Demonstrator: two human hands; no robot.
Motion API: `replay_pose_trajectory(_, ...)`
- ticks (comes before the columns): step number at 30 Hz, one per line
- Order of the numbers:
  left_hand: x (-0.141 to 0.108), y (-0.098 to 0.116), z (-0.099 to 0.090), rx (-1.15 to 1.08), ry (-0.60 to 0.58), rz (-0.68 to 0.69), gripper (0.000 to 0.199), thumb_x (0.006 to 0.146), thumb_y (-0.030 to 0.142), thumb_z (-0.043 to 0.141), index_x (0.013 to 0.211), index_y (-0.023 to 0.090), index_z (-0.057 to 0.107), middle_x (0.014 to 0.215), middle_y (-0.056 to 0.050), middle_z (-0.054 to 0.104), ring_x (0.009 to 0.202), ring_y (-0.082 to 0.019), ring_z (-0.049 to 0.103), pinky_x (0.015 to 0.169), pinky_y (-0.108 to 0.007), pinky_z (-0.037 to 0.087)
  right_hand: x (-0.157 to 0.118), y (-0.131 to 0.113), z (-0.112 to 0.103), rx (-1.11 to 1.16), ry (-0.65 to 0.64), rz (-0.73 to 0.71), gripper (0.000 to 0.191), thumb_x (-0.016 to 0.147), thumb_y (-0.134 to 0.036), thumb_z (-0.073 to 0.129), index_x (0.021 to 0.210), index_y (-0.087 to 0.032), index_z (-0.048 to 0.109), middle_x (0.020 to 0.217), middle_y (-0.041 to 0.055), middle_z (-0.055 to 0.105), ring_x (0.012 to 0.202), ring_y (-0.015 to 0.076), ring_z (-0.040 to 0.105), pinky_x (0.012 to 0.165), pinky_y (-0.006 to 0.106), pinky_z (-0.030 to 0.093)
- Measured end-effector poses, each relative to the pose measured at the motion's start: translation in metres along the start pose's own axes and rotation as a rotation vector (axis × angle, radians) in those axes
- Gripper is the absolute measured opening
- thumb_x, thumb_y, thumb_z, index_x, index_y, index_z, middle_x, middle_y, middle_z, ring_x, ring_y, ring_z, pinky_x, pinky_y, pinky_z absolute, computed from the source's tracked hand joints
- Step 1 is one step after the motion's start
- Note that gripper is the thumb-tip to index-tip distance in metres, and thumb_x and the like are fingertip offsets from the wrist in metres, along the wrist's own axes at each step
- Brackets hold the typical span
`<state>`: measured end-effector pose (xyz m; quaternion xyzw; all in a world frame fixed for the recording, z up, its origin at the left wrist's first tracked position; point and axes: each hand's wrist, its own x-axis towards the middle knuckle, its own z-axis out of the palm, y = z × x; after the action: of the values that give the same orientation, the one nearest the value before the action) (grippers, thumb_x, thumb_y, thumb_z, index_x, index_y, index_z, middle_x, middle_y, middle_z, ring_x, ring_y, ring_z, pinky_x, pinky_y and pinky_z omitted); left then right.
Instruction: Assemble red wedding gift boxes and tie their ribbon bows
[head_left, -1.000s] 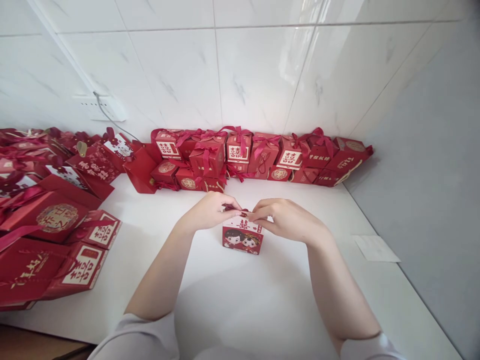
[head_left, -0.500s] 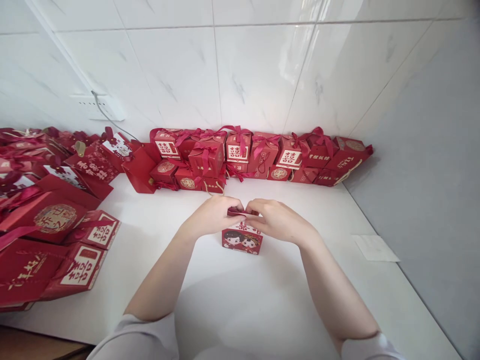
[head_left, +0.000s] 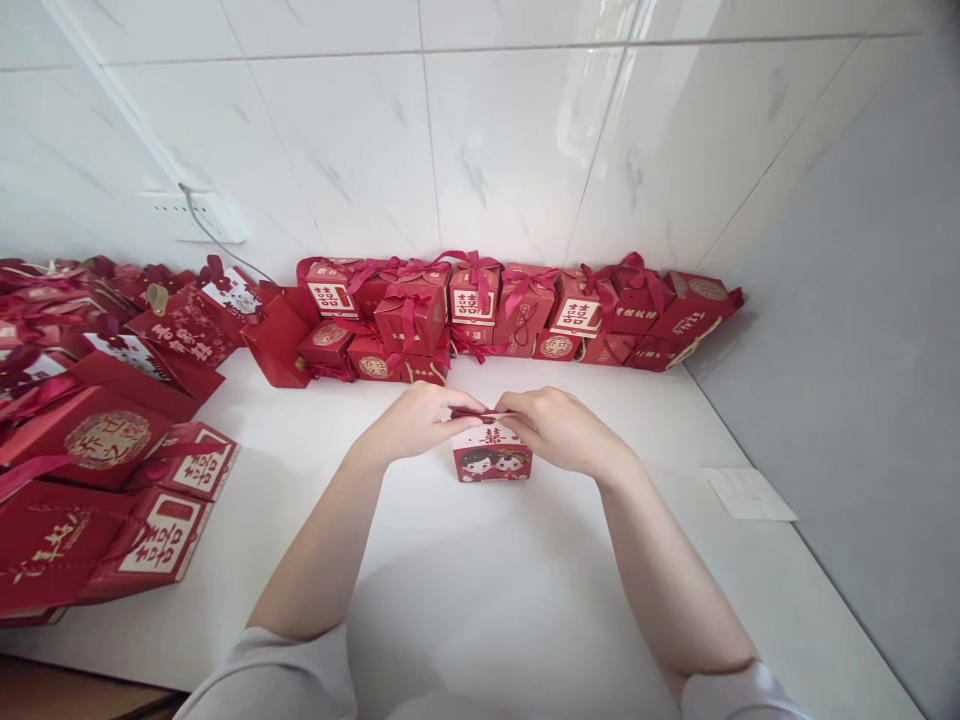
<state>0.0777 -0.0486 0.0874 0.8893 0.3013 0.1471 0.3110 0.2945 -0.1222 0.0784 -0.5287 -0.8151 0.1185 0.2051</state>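
Observation:
A small red and white gift box (head_left: 492, 462) with two cartoon faces and red characters on its front stands on the white table. At its upper left edge, my left hand (head_left: 420, 422) pinches the top between thumb and fingers. My right hand (head_left: 562, 428) grips the upper right edge in the same way, fingers behind and thumb in front. Between the two hands the dark red top edge of the box shows. Its back and most of its sides are hidden.
Stacked red gift boxes with ribbons (head_left: 472, 290) line the tiled wall. More red boxes and bags (head_left: 112, 430) crowd the left side. A white paper (head_left: 750, 494) lies at the right edge of the table (head_left: 480, 600). A grey cable (head_left: 217, 238) runs from a wall socket.
The gift box has shifted slightly up and right and turned a little, its front facing me more squarely. Both hands still hold its top, the flaps now closer together.

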Motion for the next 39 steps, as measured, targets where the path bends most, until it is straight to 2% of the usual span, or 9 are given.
replay_pose_trajectory(2, -0.004, 0.001, -0.006, -0.034, 0.06, -0.039, 0.028, 0.087, 0.037, 0.06, 0.109, 0.025, 0.073, 0.11, -0.001, 0.073, 0.103, -0.021, 0.066, 0.08, -0.025, 0.051, -0.002, 0.003, -0.001, 0.04, -0.011, 0.062, 0.019, 0.097, -0.022, 0.047, 0.094, -0.023, 0.065, 0.078, 0.0022, 0.069, 0.066, 0.0179, 0.059, 0.06, 0.026, 0.035)
replay_pose_trajectory(5, -0.008, 0.0, -0.014, -0.018, 0.106, -0.06, 0.025, 0.086, 0.037, 0.062, 0.104, 0.025, 0.075, 0.107, -0.002, 0.074, 0.104, -0.021, 0.066, 0.083, -0.026, 0.052, -0.004, 0.007, -0.002, 0.099, -0.032, 0.1, 0.02, 0.097, -0.026, 0.048, 0.096, -0.024, 0.068, 0.083, 0.0028, 0.071, 0.069, 0.0186, 0.062, 0.062, 0.026, 0.039)
replay_pose_trajectory(9, -0.01, -0.005, -0.019, 0.011, 0.025, -0.01, 0.028, 0.085, 0.031, 0.062, 0.111, 0.026, 0.072, 0.113, -0.001, 0.072, 0.105, -0.02, 0.066, 0.09, -0.027, 0.052, -0.005, 0.008, -0.003, 0.128, -0.036, 0.108, 0.021, 0.098, -0.027, 0.048, 0.096, -0.025, 0.068, 0.084, 0.0028, 0.072, 0.071, 0.0189, 0.063, 0.064, 0.027, 0.042)
replay_pose_trajectory(12, -0.01, -0.01, -0.017, -0.034, -0.008, -0.038, 0.037, 0.083, 0.03, 0.064, 0.119, 0.024, 0.066, 0.112, -0.002, 0.072, 0.102, -0.018, 0.067, 0.091, -0.029, 0.052, -0.005, 0.007, -0.002, 0.133, -0.009, 0.105, 0.016, 0.097, -0.026, 0.05, 0.102, -0.025, 0.065, 0.086, 0.0028, 0.072, 0.073, 0.0193, 0.064, 0.065, 0.027, 0.044)
replay_pose_trajectory(14, -0.008, -0.013, -0.015, -0.068, 0.012, -0.097, 0.034, 0.083, 0.031, 0.064, 0.115, 0.022, 0.067, 0.104, -0.003, 0.074, 0.095, -0.019, 0.069, 0.086, -0.029, 0.053, -0.003, 0.005, 0.0, 0.147, 0.036, 0.07, 0.015, 0.096, -0.024, 0.052, 0.107, -0.024, 0.063, 0.092, 0.0032, 0.071, 0.077, 0.0195, 0.065, 0.067, 0.028, 0.045)
replay_pose_trajectory(17, -0.006, -0.017, -0.013, -0.036, 0.043, -0.15, 0.023, 0.082, 0.034, 0.064, 0.096, 0.02, 0.073, 0.094, -0.004, 0.076, 0.09, -0.021, 0.07, 0.077, -0.027, 0.053, 0.001, 0.002, 0.003, 0.164, 0.117, -0.034, 0.017, 0.097, -0.019, 0.05, 0.106, -0.023, 0.064, 0.101, 0.0042, 0.07, 0.086, 0.0198, 0.065, 0.074, 0.029, 0.047)
replay_pose_trajectory(20, -0.003, -0.019, -0.012, -0.003, 0.038, -0.137, 0.02, 0.081, 0.036, 0.065, 0.087, 0.02, 0.076, 0.088, -0.004, 0.076, 0.088, -0.021, 0.069, 0.072, -0.026, 0.051, 0.005, -0.001, 0.008, 0.185, 0.174, -0.095, 0.02, 0.098, -0.016, 0.048, 0.103, -0.021, 0.066, 0.103, 0.0058, 0.07, 0.091, 0.0207, 0.064, 0.081, 0.032, 0.048)
replay_pose_trajectory(25, 0.002, -0.02, -0.009, -0.026, -0.02, -0.097, 0.02, 0.08, 0.037, 0.066, 0.079, 0.019, 0.076, 0.072, -0.001, 0.073, 0.063, -0.014, 0.062, 0.056, -0.023, 0.042, 0.011, -0.002, 0.016, 0.241, 0.175, -0.109, 0.022, 0.097, -0.013, 0.048, 0.099, -0.02, 0.068, 0.099, 0.006, 0.07, 0.091, 0.0206, 0.064, 0.082, 0.032, 0.049)
replay_pose_trajectory(39, 0.005, -0.023, -0.005, -0.003, -0.011, -0.032, 0.02, 0.081, 0.036, 0.066, 0.08, 0.019, 0.078, 0.066, 0.0, 0.07, 0.056, -0.011, 0.055, 0.051, -0.023, 0.035, 0.016, 0.0, 0.028, 0.379, 0.18, -0.122, 0.024, 0.094, -0.008, 0.048, 0.098, -0.019, 0.069, 0.1, 0.0055, 0.069, 0.088, 0.018, 0.064, 0.079, 0.029, 0.048)
